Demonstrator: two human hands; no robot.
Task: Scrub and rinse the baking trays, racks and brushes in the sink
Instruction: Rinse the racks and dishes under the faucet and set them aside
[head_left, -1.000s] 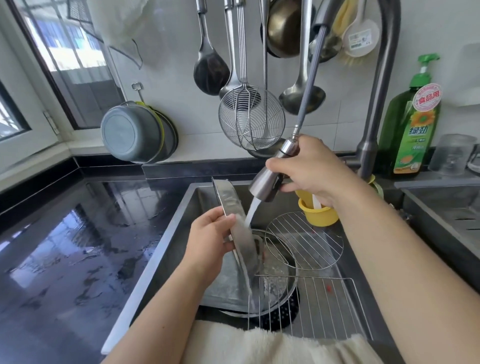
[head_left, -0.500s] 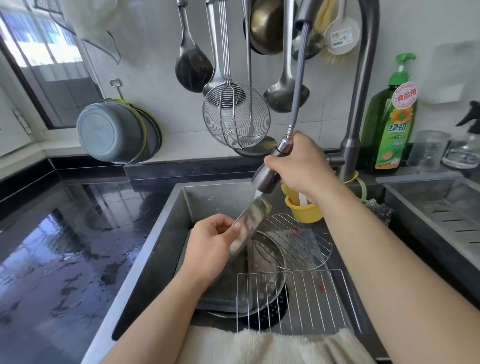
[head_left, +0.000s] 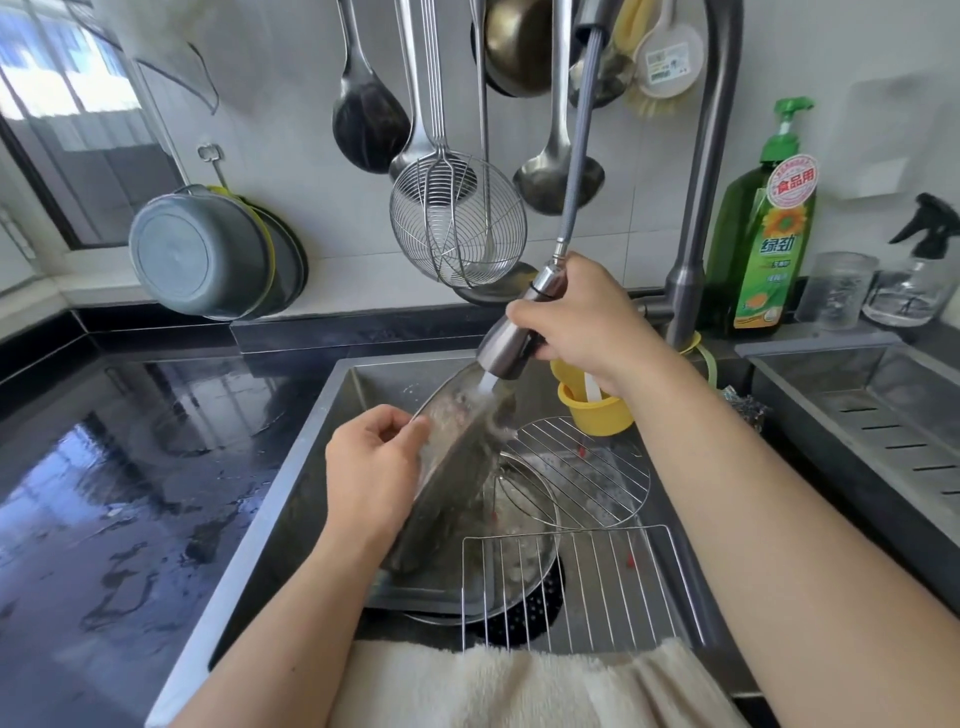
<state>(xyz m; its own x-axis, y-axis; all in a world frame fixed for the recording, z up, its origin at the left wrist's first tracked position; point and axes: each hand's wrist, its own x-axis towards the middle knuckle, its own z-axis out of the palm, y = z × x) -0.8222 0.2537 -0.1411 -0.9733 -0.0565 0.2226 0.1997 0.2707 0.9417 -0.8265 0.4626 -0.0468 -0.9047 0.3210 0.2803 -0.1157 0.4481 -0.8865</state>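
Left hand (head_left: 371, 467) grips the near-left edge of a baking tray (head_left: 457, 462), fingers curled round the rim, thumb on top; the tray is tilted steeply on edge over the sink (head_left: 311, 467), its far end raised toward the spray and its near end down among the other metalware. Right hand (head_left: 582, 322) is clenched round the pull-out spray head (head_left: 511, 343), whose grey hose (head_left: 579, 156) runs up to the faucet arch (head_left: 696, 208). Water leaves the spray head and strikes the upper part of the tray, running down its face. In the sink: a round wire rack (head_left: 587, 467) lies flat at the far right, a rectangular wire rack (head_left: 587, 582) nearer, overlapping a round metal pan (head_left: 524, 530) and a flat tray (head_left: 415, 597) beneath. A yellow cup (head_left: 597, 410) sits at the far right of the sink, just beside the right wrist. A pale towel (head_left: 519, 686) drapes over the near rim. Left of the sink, the dark table (head_left: 130, 467) is wet and glossy. On the wall hang ladles, a wire skimmer (head_left: 457, 223) and a brass-coloured pot; a grey basin (head_left: 197, 254) leans at the left. At the far right stand a green dish soap bottle (head_left: 763, 244), a clear cup (head_left: 836, 291) and a spray bottle (head_left: 919, 265), beside a second sink basin (head_left: 883, 415).
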